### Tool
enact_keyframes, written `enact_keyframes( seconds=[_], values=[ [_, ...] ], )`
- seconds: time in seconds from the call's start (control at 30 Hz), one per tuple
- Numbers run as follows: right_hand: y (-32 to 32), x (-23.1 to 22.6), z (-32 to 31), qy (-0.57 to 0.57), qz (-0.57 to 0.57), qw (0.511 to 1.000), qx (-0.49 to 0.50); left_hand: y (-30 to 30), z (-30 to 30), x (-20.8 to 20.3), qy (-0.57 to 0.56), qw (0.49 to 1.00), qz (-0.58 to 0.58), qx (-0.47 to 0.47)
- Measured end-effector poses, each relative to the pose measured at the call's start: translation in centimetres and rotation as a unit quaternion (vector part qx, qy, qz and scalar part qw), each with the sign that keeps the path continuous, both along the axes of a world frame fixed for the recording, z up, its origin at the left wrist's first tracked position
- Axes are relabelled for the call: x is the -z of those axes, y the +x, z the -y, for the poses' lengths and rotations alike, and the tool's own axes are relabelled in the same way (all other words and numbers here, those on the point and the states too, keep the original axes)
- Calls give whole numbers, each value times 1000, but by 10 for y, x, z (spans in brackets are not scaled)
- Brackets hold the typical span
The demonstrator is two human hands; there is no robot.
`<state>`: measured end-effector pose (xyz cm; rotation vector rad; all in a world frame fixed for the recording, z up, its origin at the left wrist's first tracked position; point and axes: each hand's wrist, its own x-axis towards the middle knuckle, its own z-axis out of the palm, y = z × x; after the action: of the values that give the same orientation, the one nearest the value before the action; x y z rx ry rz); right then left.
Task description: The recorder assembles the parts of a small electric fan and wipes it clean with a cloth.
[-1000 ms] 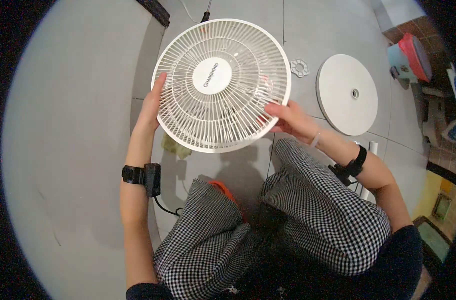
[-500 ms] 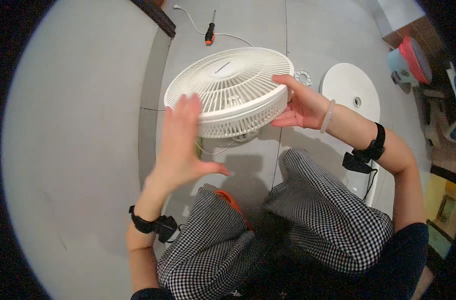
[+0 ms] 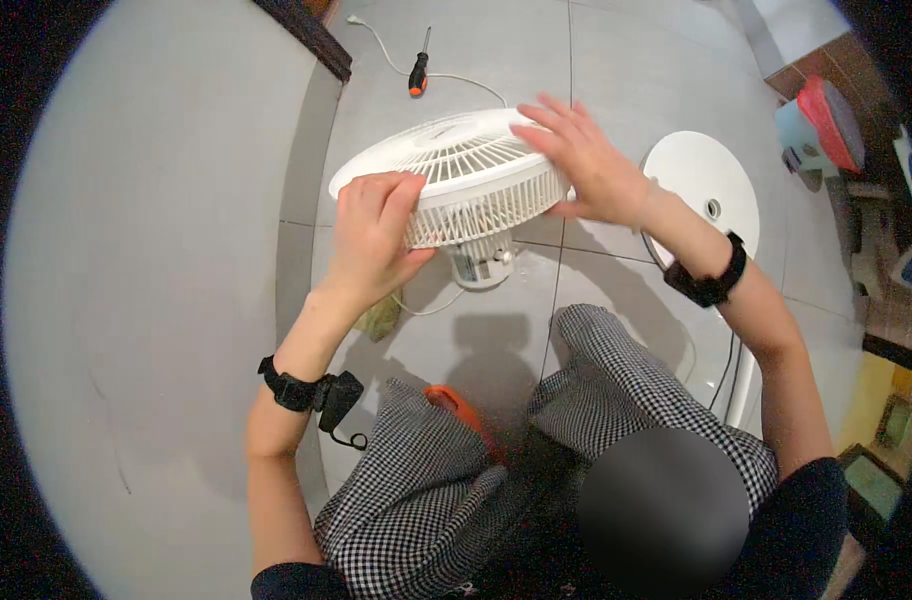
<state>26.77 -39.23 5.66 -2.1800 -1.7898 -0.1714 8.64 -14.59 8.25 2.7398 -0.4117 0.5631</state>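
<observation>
A white fan head (image 3: 486,205), with a round slatted cage and motor housing underneath, is tilted in front of me above the tiled floor. My left hand (image 3: 376,225) is closed on the cage's near left rim, fingers over the top and thumb at the lower edge. At the right end, my right hand (image 3: 591,165) straddles the rim; its fingers, slightly blurred, reach over the top grille, and its thumb is at the lower side. The motor housing (image 3: 483,262) hangs below the cage, between my hands.
Beyond the fan lies a screwdriver (image 3: 419,72) beside a white power cord (image 3: 379,40). A round white base (image 3: 696,165) is on the floor at right, and a bucket with a pink liner (image 3: 811,130) stands farther right. A pale wall (image 3: 156,250) borders the left.
My left hand has closed onto the cage rim from an open position. My right hand has shifted higher over the right rim. The fan head has tilted, showing more of its motor housing.
</observation>
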Motion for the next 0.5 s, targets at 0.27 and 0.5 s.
enact_keyframes(
  seconds=[0.27, 0.5],
  values=[
    [-1, -84, -11, 90, -186, 974, -97, -50, -9, -34, -229, 966, -48, -108],
    [23, -3, 9, -90, -514, 852, -44, -77, 1, 7, -445, 866, -167, -157]
  ],
)
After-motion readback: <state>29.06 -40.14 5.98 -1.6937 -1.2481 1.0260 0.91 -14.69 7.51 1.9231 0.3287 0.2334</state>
